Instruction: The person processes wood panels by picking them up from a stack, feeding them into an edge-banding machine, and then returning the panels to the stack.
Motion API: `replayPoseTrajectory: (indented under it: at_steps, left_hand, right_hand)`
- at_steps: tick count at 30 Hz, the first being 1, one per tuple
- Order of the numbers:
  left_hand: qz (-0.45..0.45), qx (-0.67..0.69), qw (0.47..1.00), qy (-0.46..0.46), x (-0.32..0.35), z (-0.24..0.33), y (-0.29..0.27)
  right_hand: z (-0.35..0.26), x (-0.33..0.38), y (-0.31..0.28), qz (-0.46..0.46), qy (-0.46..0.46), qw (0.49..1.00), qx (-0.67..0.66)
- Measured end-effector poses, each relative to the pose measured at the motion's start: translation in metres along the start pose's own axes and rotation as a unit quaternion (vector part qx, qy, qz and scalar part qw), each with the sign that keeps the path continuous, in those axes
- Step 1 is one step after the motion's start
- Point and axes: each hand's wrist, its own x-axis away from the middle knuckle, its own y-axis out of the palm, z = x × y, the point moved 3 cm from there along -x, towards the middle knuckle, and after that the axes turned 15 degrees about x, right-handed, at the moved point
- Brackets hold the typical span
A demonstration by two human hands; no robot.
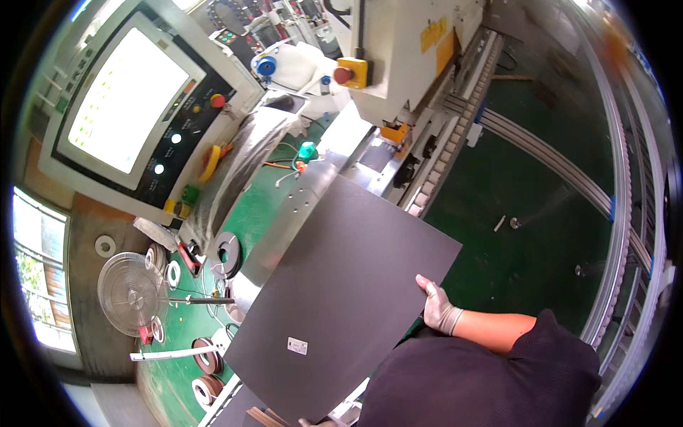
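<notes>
A large dark grey flat panel (334,285) with a small white label (297,346) spans the middle of the view, slanting from lower left to upper right. My right hand (440,307), in a thin pale glove, grips its right edge, with the thumb on the top face and the other fingers hidden beneath. At the bottom of the view, only a small part of my left hand (317,423) shows against the panel's near edge. It appears closed on that edge, with most of its fingers out of sight. The panel's far end overlaps the machine's metal table (288,213).
A control console (128,99) with a lit screen stands upper left. A machine (405,57) with a red stop button and a roller track (445,160) is ahead. Curved rails (615,213) run along the right. A fan (131,293) and tape rolls (208,390) are at left. Brown boards (265,417) lie below.
</notes>
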Motion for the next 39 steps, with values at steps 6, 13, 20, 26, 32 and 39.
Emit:
replayPoseTrajectory:
  at_steps: [6, 13, 20, 26, 32, 39]
  left_hand:
    - [-0.028, -0.232, 0.972, -0.025, 0.053, 0.059, 0.087]
    - [-0.108, -0.359, 0.927, -0.002, 0.061, 0.083, 0.129]
    - [-0.138, -0.397, 0.907, 0.006, 0.064, 0.083, 0.139]
    - [-0.198, -0.391, 0.898, 0.026, 0.066, 0.062, 0.105]
    - [0.01, -0.217, 0.928, -0.303, 0.107, 0.054, 0.218]
    - [-0.228, -0.113, 0.914, -0.315, 0.104, -0.015, 0.3]
  right_hand:
    - [-0.1, -0.042, -0.052, 0.095, -0.249, 0.953, 0.142]
    - [-0.085, -0.03, -0.05, 0.12, -0.158, 0.98, -0.005]
    - [-0.038, -0.013, -0.014, 0.031, 0.047, 0.998, 0.039]
    - [-0.099, -0.06, -0.037, 0.061, 0.023, 0.984, -0.166]
    - [-0.202, -0.11, -0.089, -0.005, -0.051, 0.989, -0.138]
    - [-0.277, -0.176, -0.18, 0.32, -0.332, 0.883, -0.082]
